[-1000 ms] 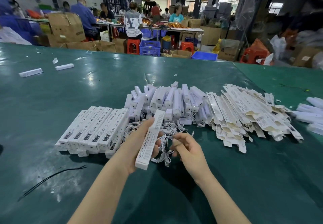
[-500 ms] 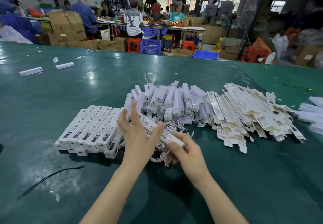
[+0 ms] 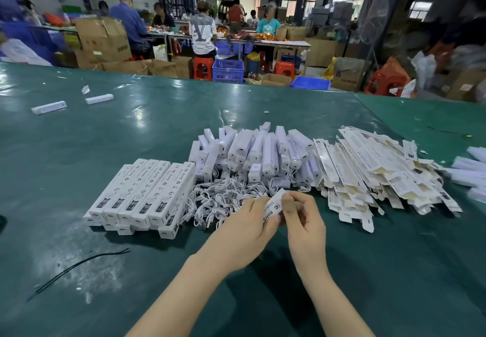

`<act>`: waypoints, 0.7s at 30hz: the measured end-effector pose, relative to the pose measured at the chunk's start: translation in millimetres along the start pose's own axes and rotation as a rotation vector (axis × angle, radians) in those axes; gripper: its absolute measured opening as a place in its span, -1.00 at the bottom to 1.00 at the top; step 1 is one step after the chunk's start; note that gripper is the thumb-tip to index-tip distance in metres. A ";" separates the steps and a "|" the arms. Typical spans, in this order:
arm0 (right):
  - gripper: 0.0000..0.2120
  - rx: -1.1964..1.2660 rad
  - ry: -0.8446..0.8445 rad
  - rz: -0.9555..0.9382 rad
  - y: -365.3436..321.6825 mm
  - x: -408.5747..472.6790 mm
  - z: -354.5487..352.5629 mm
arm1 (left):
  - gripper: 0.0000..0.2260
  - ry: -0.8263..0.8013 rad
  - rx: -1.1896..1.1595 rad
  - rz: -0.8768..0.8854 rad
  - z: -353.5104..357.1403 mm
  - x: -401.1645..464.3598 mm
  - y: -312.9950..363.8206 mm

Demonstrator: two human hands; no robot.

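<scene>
Both hands meet low over the desk [image 3: 131,131]; the left hand [image 3: 244,229] curls round a white box [image 3: 273,206], and the right hand [image 3: 305,221] pinches its upper end between thumb and fingers; the left fingers hide most of the box, so only the end printed "RoHS" shows; it sits just before a cable tangle [image 3: 218,200], contact unclear; packed boxes [image 3: 147,192] lie left, white bars [image 3: 252,152] behind, flat cartons [image 3: 381,173] right; the frame edge cuts off white pieces far right.
</scene>
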State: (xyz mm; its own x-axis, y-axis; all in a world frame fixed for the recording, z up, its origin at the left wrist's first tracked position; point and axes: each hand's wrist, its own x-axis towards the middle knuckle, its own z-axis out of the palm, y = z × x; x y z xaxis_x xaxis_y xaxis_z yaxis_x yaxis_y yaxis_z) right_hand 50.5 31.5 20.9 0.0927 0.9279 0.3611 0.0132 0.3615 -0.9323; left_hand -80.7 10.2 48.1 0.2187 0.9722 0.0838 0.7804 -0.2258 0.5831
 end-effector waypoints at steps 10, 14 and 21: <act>-0.79 -0.024 -0.143 0.272 15.5 7.8 -2.0 | -0.78 0.529 0.020 -0.302 -38.1 20.0 -29.1; -0.73 -0.127 -0.173 0.256 19.7 7.4 -2.9 | -0.67 0.494 0.462 -0.456 -60.6 38.9 -59.5; -0.59 -0.336 -0.318 0.183 22.4 3.7 -2.9 | -0.64 0.334 0.528 -0.638 -72.8 49.6 -89.0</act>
State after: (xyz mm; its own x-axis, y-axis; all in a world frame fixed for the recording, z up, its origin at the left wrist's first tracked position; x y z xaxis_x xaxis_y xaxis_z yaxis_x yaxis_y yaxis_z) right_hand 54.1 42.7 1.3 -0.1842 0.9742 0.1304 0.3502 0.1890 -0.9174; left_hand -181.9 83.0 59.2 -0.4672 0.8715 0.1493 0.8813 0.4453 0.1581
